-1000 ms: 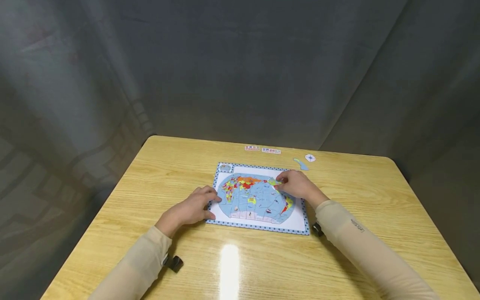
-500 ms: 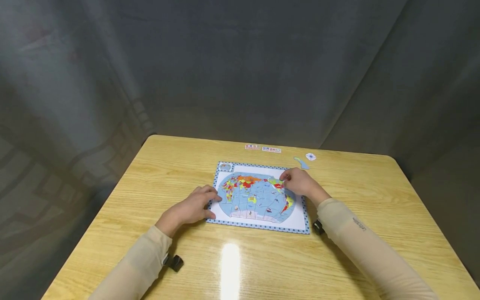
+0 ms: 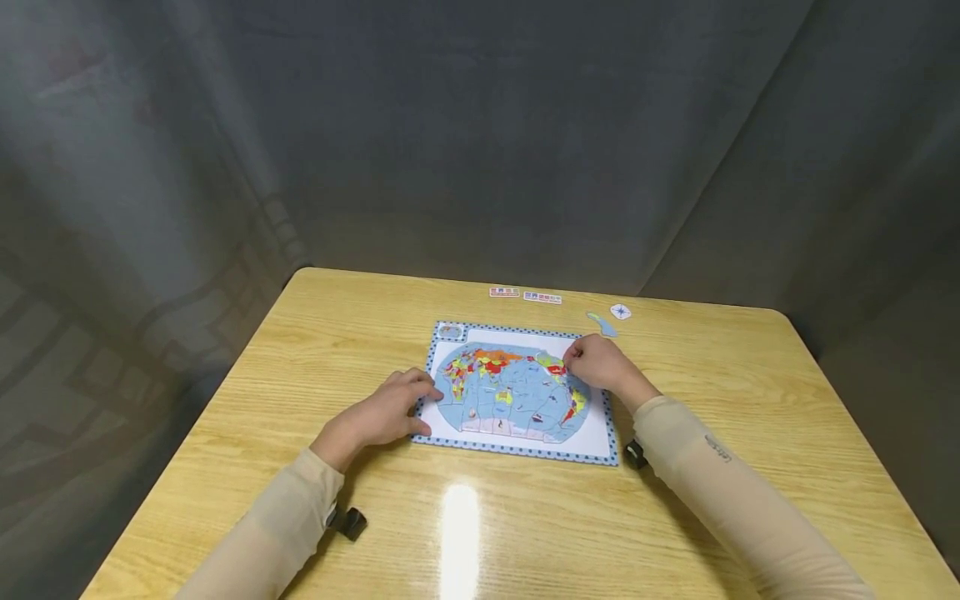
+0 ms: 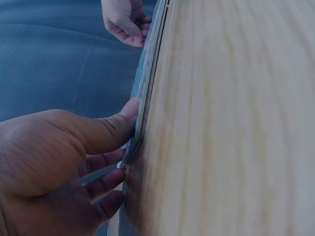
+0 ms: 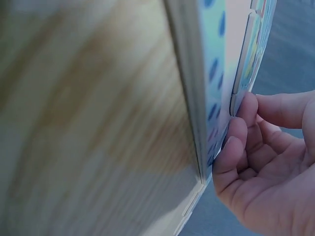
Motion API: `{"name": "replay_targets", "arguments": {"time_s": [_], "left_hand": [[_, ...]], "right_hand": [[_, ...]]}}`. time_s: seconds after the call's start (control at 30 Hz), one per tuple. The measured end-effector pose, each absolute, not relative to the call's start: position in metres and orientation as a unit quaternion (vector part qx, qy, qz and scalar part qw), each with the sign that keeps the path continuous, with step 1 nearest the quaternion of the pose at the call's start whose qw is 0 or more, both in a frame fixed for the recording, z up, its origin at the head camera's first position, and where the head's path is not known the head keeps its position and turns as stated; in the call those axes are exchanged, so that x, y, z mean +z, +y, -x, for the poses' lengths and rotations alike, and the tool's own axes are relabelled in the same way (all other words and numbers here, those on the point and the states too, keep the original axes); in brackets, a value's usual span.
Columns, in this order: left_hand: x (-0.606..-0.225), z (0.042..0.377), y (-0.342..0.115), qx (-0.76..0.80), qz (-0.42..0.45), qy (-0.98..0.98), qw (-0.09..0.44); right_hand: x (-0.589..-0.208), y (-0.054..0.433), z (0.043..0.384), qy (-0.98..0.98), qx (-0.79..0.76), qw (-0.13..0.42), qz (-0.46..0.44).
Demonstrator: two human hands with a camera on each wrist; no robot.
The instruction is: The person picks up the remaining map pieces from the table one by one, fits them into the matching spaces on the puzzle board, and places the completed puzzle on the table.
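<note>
A world-map jigsaw puzzle [image 3: 517,398] fills the dotted-border puzzle board [image 3: 517,454] on the table. Its seams show between the pieces. At the map's upper right, my right hand [image 3: 602,364] pinches the outer edge of a puzzle piece with red and yellow land [image 3: 556,370]. In the right wrist view, the fingertips [image 5: 237,129] and thumb meet at the raised side of the pieces; the far side of the grip is hidden. My left hand [image 3: 386,410] rests on the board's left edge, its fingers spread and loosely bent. In the left wrist view, its thumb [image 4: 129,110] touches that edge.
Beyond the board lie a blue curved puzzle piece [image 3: 602,324], a compass piece [image 3: 620,311] and two printed title strips, one red-edged [image 3: 504,292] and one blue-lettered [image 3: 542,297]. A grey curtain [image 3: 480,150] hangs behind the wooden table [image 3: 360,312].
My right hand has shifted slightly right along the map's upper right, and more of the red and yellow land now shows there. My left hand has stayed in place.
</note>
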State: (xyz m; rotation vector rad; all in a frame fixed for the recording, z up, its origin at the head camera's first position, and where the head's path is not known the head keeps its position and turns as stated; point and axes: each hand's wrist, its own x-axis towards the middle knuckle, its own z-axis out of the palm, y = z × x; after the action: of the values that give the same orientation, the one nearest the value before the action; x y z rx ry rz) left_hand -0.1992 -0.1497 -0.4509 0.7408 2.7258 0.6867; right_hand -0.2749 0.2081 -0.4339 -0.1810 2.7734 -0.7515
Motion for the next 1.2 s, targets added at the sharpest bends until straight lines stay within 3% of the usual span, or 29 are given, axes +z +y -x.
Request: {"name": "replay_targets", "arguments": {"time_s": [0.7,1.2], "left_hand": [[-0.452,0.201,-0.146,0.235,-0.251,0.931,0.121],[-0.451,0.198,-0.149,0.239,-0.255,0.929,0.118]], "right_hand": [[-0.435,0.208,0.275,0.956,-0.260,0.123,0.059],[-0.434,0.248,0.301,0.969,-0.241,0.059,0.014]]}}
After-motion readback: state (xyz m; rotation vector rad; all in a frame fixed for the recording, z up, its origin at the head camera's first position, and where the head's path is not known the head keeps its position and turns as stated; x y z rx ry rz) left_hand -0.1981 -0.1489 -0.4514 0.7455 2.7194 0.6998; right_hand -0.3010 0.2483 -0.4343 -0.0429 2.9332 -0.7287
